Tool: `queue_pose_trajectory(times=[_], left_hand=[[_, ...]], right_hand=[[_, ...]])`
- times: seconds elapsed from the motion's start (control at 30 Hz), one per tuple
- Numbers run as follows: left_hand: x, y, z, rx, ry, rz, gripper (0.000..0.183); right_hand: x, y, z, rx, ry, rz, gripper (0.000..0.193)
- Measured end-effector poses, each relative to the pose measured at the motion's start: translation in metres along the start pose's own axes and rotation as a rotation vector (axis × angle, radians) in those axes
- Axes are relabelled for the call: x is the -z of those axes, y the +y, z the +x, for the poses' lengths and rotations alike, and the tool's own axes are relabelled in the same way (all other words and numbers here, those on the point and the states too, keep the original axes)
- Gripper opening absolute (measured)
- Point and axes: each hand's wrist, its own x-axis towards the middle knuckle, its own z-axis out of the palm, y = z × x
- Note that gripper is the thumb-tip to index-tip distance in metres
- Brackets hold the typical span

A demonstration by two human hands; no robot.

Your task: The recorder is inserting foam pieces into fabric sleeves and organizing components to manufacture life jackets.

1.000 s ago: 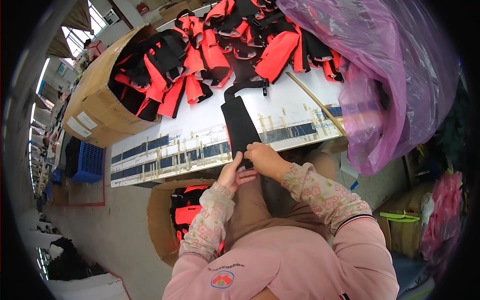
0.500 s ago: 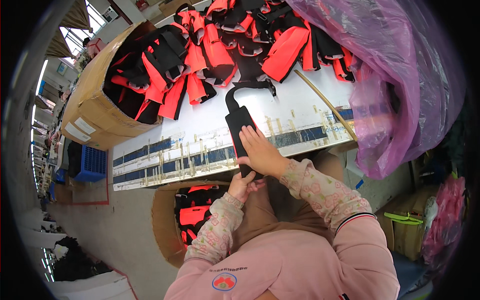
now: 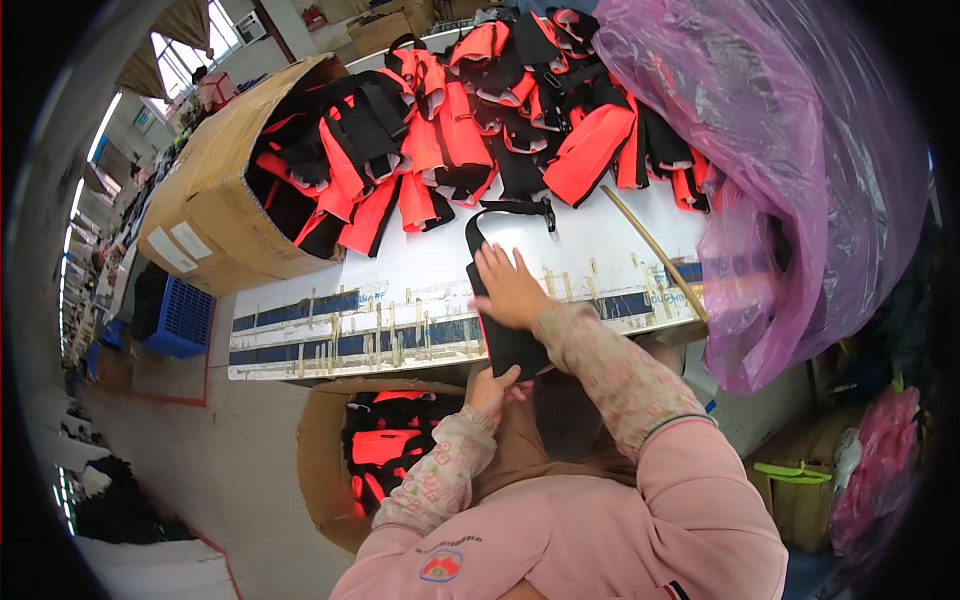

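A flat black fabric pouch with a thin orange-red edge lies over the front edge of the white table. From its far end a black strap curves away to a small black buckle. My left hand pinches the near end, thumb on top and fingers underneath, just off the table edge. Flat across the pouch's far part rests my right hand, its fingers stretched out and apart. That hand hides much of the pouch's upper half.
Orange-red and black fabric pieces heap across the table's far side, spilling from a tipped cardboard box. A wooden stick and purple plastic sheeting lie to the right. Below the table, an open carton holds similar pieces.
My right hand has slid along the pouch toward its strap end, covering more of that end. My left hand keeps its pinch at the near end. The whole view has shifted slightly.
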Motion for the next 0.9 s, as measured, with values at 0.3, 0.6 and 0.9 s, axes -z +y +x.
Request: queue_pose_trajectory(times=[0.3, 0.6, 0.9], left_hand=[[-0.006, 0.005, -0.013, 0.013, -0.006, -0.179, 0.016], [-0.032, 0.029, -0.037, -0.062, -0.511, -0.128, 0.054], [-0.043, 0.089, -0.023, -0.425, -0.56, -0.697, 0.068]], right_hand=[[0.067, -0.06, -0.142, 0.134, 0.024, -0.188, 0.045], [0.072, -0.012, -0.143, -0.154, 0.386, 0.486, 0.015], [0.073, -0.038, -0.191, -0.609, 0.433, 2.02, 0.044]])
